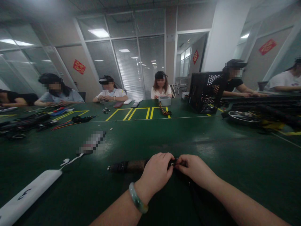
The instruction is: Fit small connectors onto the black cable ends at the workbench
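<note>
A dark, straight-bodied electric screwdriver [135, 166] with a brownish middle band lies on the green table mat, its metal tip pointing left. My left hand [158, 169], with a green bangle at the wrist, is closed around its rear part. Just right of it, my right hand [191, 168] pinches the end of a dark cord [193, 191] with thumb and fingers at the tool's tail. A small shiny metal spot shows between the two hands; the exact joint there is partly hidden by my fingers. The cord drops toward the table's near side below my right hand.
A white power strip [30, 196] lies at left, its cable leading to a blurred phone [92, 142]. Black cables [25, 125] pile up at far left. A black computer case [205, 92] and a silver round part [244, 116] stand at right. Several people sit opposite.
</note>
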`<action>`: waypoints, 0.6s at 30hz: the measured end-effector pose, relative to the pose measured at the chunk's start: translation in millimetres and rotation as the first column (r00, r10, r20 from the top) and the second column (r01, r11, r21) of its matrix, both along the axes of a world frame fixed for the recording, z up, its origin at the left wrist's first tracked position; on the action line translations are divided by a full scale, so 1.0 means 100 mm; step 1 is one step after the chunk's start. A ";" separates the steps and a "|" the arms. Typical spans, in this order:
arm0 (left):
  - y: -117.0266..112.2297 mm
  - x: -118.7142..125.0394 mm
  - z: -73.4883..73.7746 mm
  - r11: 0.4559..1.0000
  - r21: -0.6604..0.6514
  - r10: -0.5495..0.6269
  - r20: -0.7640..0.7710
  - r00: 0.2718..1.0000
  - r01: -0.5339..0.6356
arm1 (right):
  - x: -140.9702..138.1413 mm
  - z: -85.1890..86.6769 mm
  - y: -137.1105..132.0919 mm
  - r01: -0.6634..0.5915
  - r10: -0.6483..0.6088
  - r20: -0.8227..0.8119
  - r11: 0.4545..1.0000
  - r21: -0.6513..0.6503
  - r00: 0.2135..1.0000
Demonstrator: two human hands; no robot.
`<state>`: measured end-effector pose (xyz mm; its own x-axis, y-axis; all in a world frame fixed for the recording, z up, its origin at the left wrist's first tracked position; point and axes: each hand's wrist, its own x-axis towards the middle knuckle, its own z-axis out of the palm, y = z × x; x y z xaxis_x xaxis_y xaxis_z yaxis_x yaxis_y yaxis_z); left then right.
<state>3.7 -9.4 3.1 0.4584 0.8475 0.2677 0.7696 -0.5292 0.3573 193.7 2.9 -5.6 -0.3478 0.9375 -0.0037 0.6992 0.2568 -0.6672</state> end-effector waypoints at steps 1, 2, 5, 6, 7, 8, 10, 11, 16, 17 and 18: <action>0.00 0.00 0.00 1.000 0.001 0.012 0.005 1.000 -0.012 | 0.00 0.00 0.00 0.003 -0.003 0.000 1.000 0.001 1.000; 0.00 0.00 0.00 1.000 0.000 0.018 0.007 1.000 -0.018 | 0.00 0.00 0.00 0.005 -0.005 0.001 1.000 0.001 1.000; 0.00 0.00 0.00 1.000 -0.004 -0.003 -0.015 1.000 0.003 | -0.01 0.02 0.00 0.012 -0.012 0.007 1.000 -0.006 1.000; 0.01 0.00 0.00 1.000 -0.005 -0.015 -0.027 1.000 0.015 | -0.01 0.02 0.00 0.011 -0.011 0.009 1.000 -0.010 1.000; 0.01 0.00 0.00 1.000 -0.005 -0.025 -0.036 0.999 0.025 | -0.01 0.02 0.00 0.010 -0.010 0.010 1.000 -0.013 1.000; 0.01 0.00 -0.01 1.000 -0.003 -0.029 -0.041 0.999 0.029 | -0.02 0.03 0.00 0.011 -0.011 0.008 1.000 -0.016 1.000; 0.02 0.00 -0.01 0.999 -0.003 -0.032 -0.042 0.999 0.032 | -0.02 0.03 -0.01 0.012 -0.012 -0.003 1.000 -0.024 1.000; 0.02 -0.01 -0.02 0.999 -0.005 -0.035 -0.039 0.999 0.035 | -0.02 0.03 -0.01 0.012 -0.013 -0.014 1.000 -0.027 1.000; 0.02 -0.01 -0.03 1.000 -0.016 -0.008 -0.002 1.000 0.008 | -0.01 0.05 -0.02 0.019 -0.019 -0.020 1.000 -0.024 1.000; 0.02 -0.01 -0.03 1.000 -0.019 -0.001 -0.004 1.000 0.001 | -0.01 0.05 -0.02 0.021 -0.021 -0.011 1.000 -0.023 1.000; 0.02 -0.01 -0.03 1.000 -0.024 -0.002 -0.010 1.000 0.002 | -0.01 0.06 -0.02 0.022 -0.022 -0.003 1.000 -0.022 1.000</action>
